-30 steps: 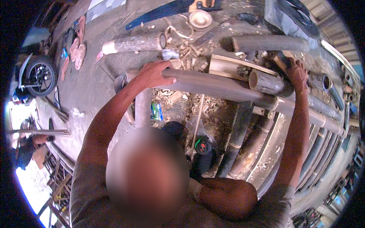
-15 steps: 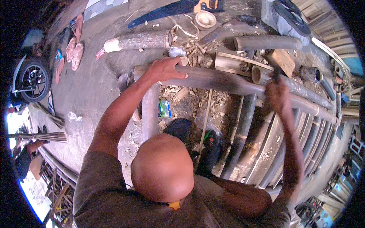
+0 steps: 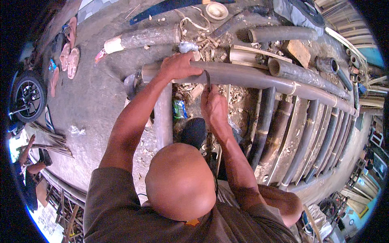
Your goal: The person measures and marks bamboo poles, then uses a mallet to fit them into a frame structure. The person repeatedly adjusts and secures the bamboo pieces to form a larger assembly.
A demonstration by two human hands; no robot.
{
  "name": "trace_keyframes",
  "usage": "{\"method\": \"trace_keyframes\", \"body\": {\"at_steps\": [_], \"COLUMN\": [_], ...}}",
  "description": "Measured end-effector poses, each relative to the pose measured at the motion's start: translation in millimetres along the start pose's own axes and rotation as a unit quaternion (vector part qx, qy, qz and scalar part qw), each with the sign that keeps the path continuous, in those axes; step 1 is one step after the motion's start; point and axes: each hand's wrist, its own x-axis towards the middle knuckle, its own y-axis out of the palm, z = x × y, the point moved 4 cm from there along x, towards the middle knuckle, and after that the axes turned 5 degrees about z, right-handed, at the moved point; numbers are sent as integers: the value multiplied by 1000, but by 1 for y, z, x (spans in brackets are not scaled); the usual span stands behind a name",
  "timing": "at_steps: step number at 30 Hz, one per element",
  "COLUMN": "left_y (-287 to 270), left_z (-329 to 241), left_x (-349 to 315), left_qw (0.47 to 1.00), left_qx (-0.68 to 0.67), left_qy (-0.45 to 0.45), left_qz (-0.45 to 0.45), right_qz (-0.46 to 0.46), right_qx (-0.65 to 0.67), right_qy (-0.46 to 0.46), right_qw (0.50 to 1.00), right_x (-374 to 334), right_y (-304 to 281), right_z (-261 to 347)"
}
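My left hand (image 3: 178, 67) is closed over a thick brown bamboo pole (image 3: 243, 77) near its left end, the thumb lying along the near side. In my right hand (image 3: 214, 106) is a knife, its short dark blade (image 3: 208, 79) upright against the pole's near side, just right of my left thumb. The handle is mostly hidden in the fist. The pole forms the far side of a ladder-like bamboo frame with several crosspieces, such as a dark rung (image 3: 264, 121); a paler bamboo post (image 3: 164, 109) meets it under my left forearm.
Beyond the pole lie a cut bamboo tube (image 3: 308, 79), a split bamboo piece (image 3: 247, 56), a wood block (image 3: 299, 52) and a saw (image 3: 162, 11). Wood chips litter the ground. At left are sandals (image 3: 72, 62), a motorcycle wheel (image 3: 29, 97) and another person's arm (image 3: 26, 152).
My right hand has swung left along the pole with the knife, from far right to beside my left hand. My left hand stays on the pole. The view has shifted slightly.
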Motion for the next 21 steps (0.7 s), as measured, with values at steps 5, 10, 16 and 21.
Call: {"method": "trace_keyframes", "body": {"at_steps": [5,10,16,21], "left_y": [-3,2,-2,0], "left_z": [-5,-6,-2,4], "left_x": [-2,1,2,-2], "left_qw": [1000,1000,1000,1000], "left_qx": [5,19,12,14], "left_qy": [-10,-12,28,12], "left_qz": [9,5,8,-2], "right_qz": [-1,-9,48,50], "right_qx": [16,-22,-1,72], "right_qy": [-34,-28,-13,80], "right_qw": [999,999,999,993], "right_x": [0,-2,-44,-17], "right_y": [-4,-2,18,-9], "right_z": [5,10,-33,-8]}}
